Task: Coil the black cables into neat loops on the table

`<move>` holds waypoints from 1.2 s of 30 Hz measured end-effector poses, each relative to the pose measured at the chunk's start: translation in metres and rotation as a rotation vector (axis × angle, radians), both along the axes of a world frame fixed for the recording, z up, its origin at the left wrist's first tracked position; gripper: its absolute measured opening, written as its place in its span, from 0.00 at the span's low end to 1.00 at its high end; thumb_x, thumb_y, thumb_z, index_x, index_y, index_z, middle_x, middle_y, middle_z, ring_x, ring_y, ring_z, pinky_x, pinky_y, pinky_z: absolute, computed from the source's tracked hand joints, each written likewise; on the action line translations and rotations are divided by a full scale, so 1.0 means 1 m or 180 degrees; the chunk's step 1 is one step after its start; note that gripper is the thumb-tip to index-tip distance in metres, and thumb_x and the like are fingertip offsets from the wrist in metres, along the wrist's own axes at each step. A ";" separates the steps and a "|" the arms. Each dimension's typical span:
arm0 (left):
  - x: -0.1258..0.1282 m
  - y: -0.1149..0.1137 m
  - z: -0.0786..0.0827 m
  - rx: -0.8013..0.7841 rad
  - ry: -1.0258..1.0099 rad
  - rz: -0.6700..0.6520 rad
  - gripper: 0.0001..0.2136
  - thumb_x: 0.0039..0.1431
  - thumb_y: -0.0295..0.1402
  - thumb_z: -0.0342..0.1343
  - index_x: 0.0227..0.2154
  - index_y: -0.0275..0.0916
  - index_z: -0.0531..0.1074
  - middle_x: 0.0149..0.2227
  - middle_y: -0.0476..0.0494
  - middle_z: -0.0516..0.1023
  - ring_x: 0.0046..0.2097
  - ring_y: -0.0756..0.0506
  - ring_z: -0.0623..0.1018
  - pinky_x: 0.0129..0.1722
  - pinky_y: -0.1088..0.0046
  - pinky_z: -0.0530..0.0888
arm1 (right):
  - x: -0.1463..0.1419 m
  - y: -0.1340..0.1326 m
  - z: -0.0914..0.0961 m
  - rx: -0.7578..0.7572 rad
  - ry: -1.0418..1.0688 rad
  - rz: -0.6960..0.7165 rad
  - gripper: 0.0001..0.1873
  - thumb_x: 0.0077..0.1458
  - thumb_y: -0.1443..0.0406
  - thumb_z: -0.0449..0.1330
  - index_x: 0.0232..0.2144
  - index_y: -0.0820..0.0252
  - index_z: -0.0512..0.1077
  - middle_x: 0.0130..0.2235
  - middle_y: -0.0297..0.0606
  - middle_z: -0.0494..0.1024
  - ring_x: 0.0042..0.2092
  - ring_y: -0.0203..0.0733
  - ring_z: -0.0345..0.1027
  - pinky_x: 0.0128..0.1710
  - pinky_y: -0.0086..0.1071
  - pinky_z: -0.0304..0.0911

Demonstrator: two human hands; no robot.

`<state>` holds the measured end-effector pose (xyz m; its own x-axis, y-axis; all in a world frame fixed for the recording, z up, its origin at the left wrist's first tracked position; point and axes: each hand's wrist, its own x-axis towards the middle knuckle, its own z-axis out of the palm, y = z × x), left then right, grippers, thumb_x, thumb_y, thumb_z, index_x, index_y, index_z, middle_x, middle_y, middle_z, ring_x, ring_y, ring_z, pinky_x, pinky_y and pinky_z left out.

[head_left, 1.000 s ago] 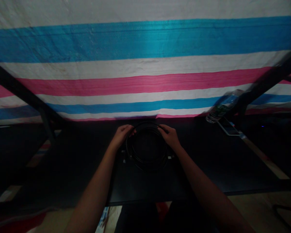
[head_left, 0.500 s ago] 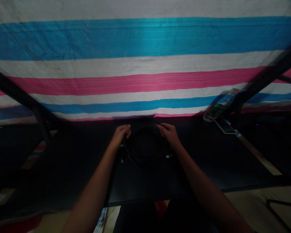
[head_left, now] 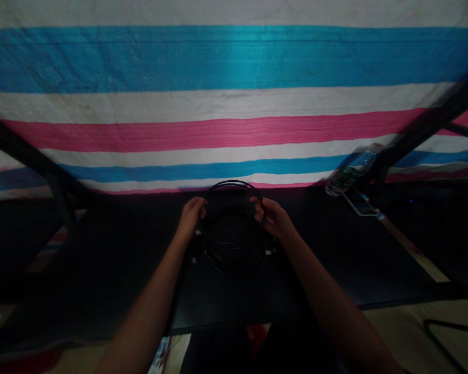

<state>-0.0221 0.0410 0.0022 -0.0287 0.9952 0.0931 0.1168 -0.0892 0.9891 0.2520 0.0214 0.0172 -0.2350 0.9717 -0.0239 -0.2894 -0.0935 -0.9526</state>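
A coil of black cable (head_left: 234, 244) lies on a dark table (head_left: 132, 270) in front of me. My left hand (head_left: 191, 215) grips the coil's left side with curled fingers. My right hand (head_left: 272, 217) is closed on the right side and lifts one loop of the cable, which arches up between the two hands against the striped cloth. Small light-coloured connector ends show at both lower sides of the coil.
A blue, white and pink striped tarp (head_left: 234, 104) hangs behind the table. A plastic water bottle (head_left: 349, 175) and a phone (head_left: 359, 205) lie at the far right. Dark metal frame bars (head_left: 27, 156) slant on both sides. Floor shows below the table's front edge.
The right hand has raised a loop of cable higher above the coil. Both hands have shifted slightly away from me, still on the coil.
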 end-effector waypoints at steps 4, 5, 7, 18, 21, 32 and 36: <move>-0.001 0.000 -0.005 0.0012 0.0661 -0.0032 0.18 0.54 0.44 0.60 0.17 0.41 0.64 0.19 0.53 0.62 0.24 0.49 0.63 0.26 0.72 0.58 | 0.003 0.010 -0.008 0.0195 -0.0829 -0.0462 0.25 0.57 0.51 0.52 0.42 0.65 0.77 0.20 0.27 0.54 0.19 0.32 0.42 0.19 0.30 0.50; -0.001 0.000 -0.006 0.0016 0.0792 -0.0068 0.18 0.53 0.44 0.61 0.16 0.41 0.63 0.19 0.53 0.62 0.24 0.49 0.63 0.26 0.71 0.57 | 0.004 0.012 -0.012 0.0254 -0.1022 -0.0557 0.25 0.58 0.51 0.51 0.42 0.65 0.76 0.19 0.26 0.53 0.19 0.32 0.43 0.19 0.30 0.50; 0.001 -0.001 -0.008 0.0043 0.0985 -0.0135 0.18 0.51 0.43 0.64 0.16 0.41 0.64 0.19 0.53 0.63 0.25 0.48 0.63 0.27 0.71 0.57 | 0.004 0.016 -0.018 0.0361 -0.1298 -0.0735 0.24 0.58 0.51 0.52 0.42 0.64 0.76 0.19 0.26 0.54 0.19 0.33 0.46 0.19 0.31 0.50; -0.001 0.001 -0.013 0.0417 0.1681 -0.0416 0.08 0.53 0.40 0.63 0.30 0.40 0.75 0.33 0.45 0.73 0.35 0.44 0.73 0.35 0.67 0.67 | 0.008 0.017 -0.030 0.1038 -0.2690 -0.0825 0.14 0.43 0.56 0.69 0.26 0.57 0.71 0.24 0.31 0.70 0.27 0.39 0.63 0.28 0.31 0.55; -0.001 0.001 -0.014 0.0467 0.1649 -0.0459 0.07 0.53 0.38 0.63 0.31 0.40 0.75 0.35 0.44 0.74 0.36 0.43 0.73 0.36 0.66 0.67 | 0.008 0.016 -0.031 0.1140 -0.2963 -0.0724 0.13 0.45 0.57 0.67 0.25 0.57 0.68 0.24 0.31 0.69 0.26 0.38 0.63 0.27 0.31 0.53; 0.002 -0.002 -0.010 0.0224 0.1178 -0.0376 0.12 0.56 0.42 0.60 0.34 0.38 0.75 0.35 0.43 0.78 0.37 0.43 0.75 0.39 0.66 0.69 | 0.004 0.011 -0.018 0.1338 -0.2600 -0.0773 0.12 0.52 0.57 0.62 0.25 0.58 0.68 0.23 0.29 0.66 0.26 0.35 0.59 0.27 0.29 0.53; 0.004 -0.006 -0.005 0.0043 0.0747 -0.0563 0.14 0.56 0.45 0.60 0.30 0.37 0.77 0.32 0.43 0.78 0.36 0.44 0.75 0.38 0.69 0.68 | -0.001 0.008 -0.018 0.0962 -0.1499 -0.0719 0.14 0.53 0.56 0.64 0.26 0.58 0.67 0.21 0.27 0.63 0.23 0.32 0.56 0.24 0.28 0.52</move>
<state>-0.0177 0.0354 -0.0029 0.1691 0.9815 0.0899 0.3237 -0.1415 0.9355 0.2511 0.0294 -0.0011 -0.0532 0.9763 0.2096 0.1890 0.2160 -0.9579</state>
